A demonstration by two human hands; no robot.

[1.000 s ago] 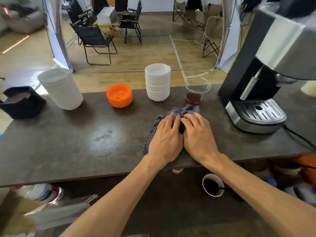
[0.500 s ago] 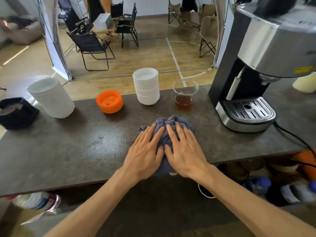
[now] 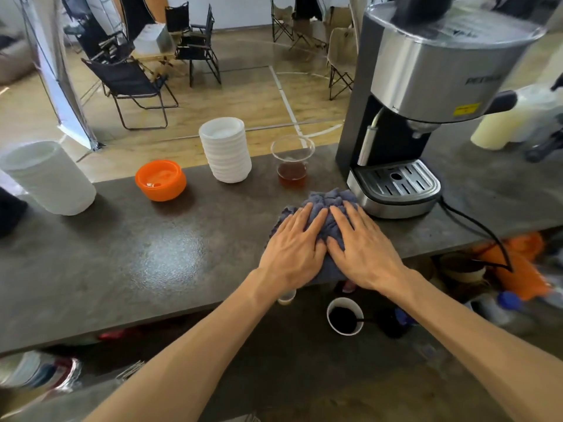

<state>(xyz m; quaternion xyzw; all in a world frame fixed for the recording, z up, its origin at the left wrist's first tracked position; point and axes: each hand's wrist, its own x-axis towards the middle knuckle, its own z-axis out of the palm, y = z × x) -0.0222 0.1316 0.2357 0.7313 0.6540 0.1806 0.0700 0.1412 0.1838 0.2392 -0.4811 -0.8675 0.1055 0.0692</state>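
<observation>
A crumpled blue-grey cloth lies on the dark stone counter, near its front edge. My left hand and my right hand press flat on the cloth side by side, fingers straight and spread. The cloth's far end touches or nearly touches the base of the espresso machine. The counter surface to the left of the cloth looks shiny and damp.
Behind the cloth stands a clear cup of brown liquid. Left of it are a stack of white bowls, an orange bowl and a tilted white cup stack. A black cable hangs off the counter at right.
Both hands slid the cloth along the counter; it now sits close against the espresso machine's base. The fingers have spread a little wider.
</observation>
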